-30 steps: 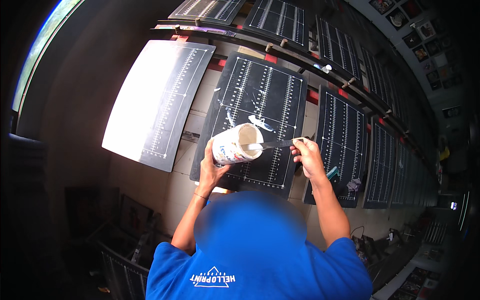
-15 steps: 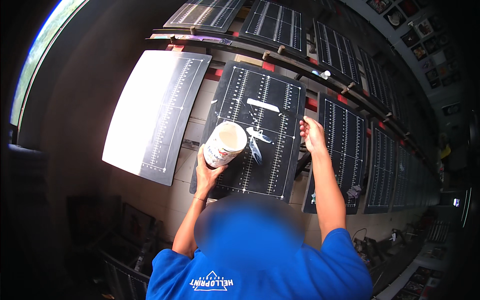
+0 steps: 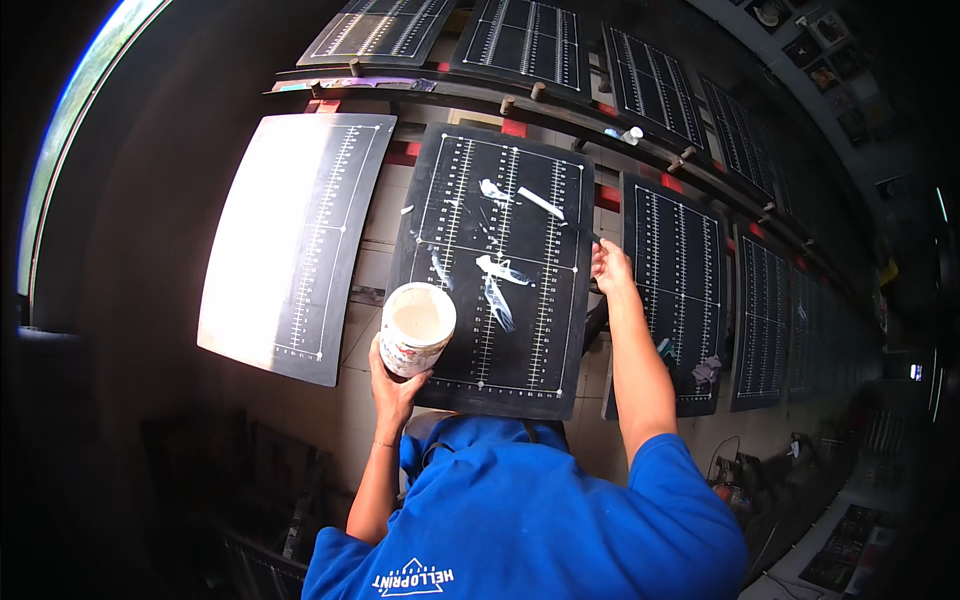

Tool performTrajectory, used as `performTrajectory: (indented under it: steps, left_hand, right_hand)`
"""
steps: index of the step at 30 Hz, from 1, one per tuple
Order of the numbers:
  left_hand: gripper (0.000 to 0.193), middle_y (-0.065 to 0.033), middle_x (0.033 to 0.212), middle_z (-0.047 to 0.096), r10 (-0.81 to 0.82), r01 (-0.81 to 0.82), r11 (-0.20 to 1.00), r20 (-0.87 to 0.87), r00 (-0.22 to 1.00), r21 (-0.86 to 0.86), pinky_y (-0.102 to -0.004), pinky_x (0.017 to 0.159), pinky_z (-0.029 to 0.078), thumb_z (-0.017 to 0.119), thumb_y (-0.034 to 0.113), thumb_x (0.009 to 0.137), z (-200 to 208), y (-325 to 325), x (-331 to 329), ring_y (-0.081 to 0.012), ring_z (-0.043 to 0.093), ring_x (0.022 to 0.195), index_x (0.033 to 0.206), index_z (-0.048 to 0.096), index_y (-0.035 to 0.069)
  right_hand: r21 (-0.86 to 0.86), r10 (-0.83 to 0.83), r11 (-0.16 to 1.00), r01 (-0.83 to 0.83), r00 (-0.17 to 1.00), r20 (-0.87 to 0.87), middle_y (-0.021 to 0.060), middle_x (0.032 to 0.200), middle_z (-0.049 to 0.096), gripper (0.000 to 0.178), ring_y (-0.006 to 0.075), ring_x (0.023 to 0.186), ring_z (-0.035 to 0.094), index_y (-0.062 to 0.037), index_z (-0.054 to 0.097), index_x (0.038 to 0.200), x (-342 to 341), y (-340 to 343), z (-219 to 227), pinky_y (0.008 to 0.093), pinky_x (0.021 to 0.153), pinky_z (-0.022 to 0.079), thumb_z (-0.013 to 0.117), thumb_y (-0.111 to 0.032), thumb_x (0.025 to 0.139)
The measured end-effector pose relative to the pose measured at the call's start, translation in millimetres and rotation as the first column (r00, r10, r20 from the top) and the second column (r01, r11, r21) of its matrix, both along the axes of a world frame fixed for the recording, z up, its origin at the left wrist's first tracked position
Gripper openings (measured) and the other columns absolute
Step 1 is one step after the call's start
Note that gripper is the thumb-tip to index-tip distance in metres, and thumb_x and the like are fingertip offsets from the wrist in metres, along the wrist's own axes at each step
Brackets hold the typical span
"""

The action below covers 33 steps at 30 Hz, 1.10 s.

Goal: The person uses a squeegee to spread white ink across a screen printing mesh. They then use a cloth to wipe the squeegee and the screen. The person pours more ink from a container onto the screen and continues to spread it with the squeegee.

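Observation:
My left hand (image 3: 397, 388) is wrapped around the lower part of a round, printed white tub (image 3: 418, 325). Its open top shows pale, whitish contents. Pinched in my right hand (image 3: 612, 266) is the thin dark handle of a spatula. The spatula's white-coated blade (image 3: 541, 204) lies over a black board (image 3: 545, 345) marked with white rulers and grid lines. Several white smears (image 3: 500, 292) spread across the middle of this board, and a smaller white dab (image 3: 492, 190) sits near the blade. The tub is held at the board's near left edge.
A glare-lit board (image 3: 270, 240) lies to the left, and another ruled board (image 3: 680, 270) with a crumpled greyish cloth (image 3: 707, 370) to the right. Behind them runs a dark rail (image 3: 450, 103) with pegs and a small white bottle (image 3: 632, 135). More boards stand beyond it.
The tub has come nearer to me and to the left. The spatula blade has turned and shifted slightly, and a white dab shows beside it. My body has leaned, shifting the view.

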<state>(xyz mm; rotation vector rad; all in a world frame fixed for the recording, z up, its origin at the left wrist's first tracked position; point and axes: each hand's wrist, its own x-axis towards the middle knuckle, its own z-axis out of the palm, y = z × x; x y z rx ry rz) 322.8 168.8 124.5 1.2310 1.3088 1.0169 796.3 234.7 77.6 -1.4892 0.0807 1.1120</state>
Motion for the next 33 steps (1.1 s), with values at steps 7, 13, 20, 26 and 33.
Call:
performTrajectory:
  steps: [7,13,20,26,33]
  left_hand:
    - [0.102,-0.0132,0.139,0.047,-0.088,0.088,0.996,-0.002,0.996,-0.015,-0.0378,0.110,0.040,0.087,0.007,0.062,-3,-10,6,-0.0234,0.049,0.128,0.149,0.033,0.001]
    - [0.105,-0.0119,0.141,0.044,-0.072,0.074,0.997,0.064,0.995,-0.016,-0.0370,0.110,0.039,0.086,0.005,0.063,1,-22,28,-0.0233,0.048,0.129,0.151,0.029,0.001]
    - [0.099,-0.0104,0.137,0.046,0.025,-0.015,0.998,0.143,0.989,-0.069,-0.0371,0.109,0.040,0.081,-0.004,0.066,2,-53,76,-0.0229,0.049,0.127,0.150,0.030,0.003]
    - [0.082,-0.0115,0.136,0.050,0.068,-0.063,0.997,0.153,0.986,-0.035,-0.0358,0.105,0.043,0.073,-0.004,0.077,23,-89,144,-0.0229,0.050,0.127,0.147,0.032,0.002]
    - [0.080,-0.0108,0.134,0.053,0.166,-0.162,0.986,0.152,0.974,-0.044,-0.0332,0.102,0.045,0.070,-0.008,0.075,43,-132,205,-0.0223,0.053,0.124,0.146,0.034,0.003]
  right_hand:
    - [0.063,-0.110,0.992,0.106,0.992,0.067,0.0001,0.083,0.067,0.010,0.0067,0.058,0.055,-0.0116,0.062,0.094,79,-53,33,0.0210,0.046,0.040,0.066,-0.020,0.094]
    - [0.110,-0.202,0.976,0.190,0.973,0.111,-0.0001,0.083,0.067,0.011,0.0065,0.061,0.056,-0.0126,0.063,0.096,171,-112,62,0.0209,0.048,0.040,0.069,-0.021,0.092]
    - [-0.305,0.108,0.952,-0.007,0.943,0.316,-0.0052,0.075,0.061,0.017,0.0035,0.057,0.048,-0.0124,0.064,0.088,294,-188,33,0.0211,0.048,0.036,0.065,-0.028,0.095]
    - [-0.439,0.208,0.895,-0.079,0.945,0.252,-0.0048,0.070,0.056,0.019,0.0044,0.054,0.046,-0.0107,0.064,0.082,354,-222,4,0.0213,0.047,0.032,0.067,-0.028,0.091]
    - [-0.034,0.181,0.957,-0.289,0.497,0.848,-0.0009,0.083,0.065,0.022,0.0108,0.068,0.059,-0.0138,0.073,0.115,343,-224,50,0.0271,0.058,0.047,0.068,-0.017,0.094]
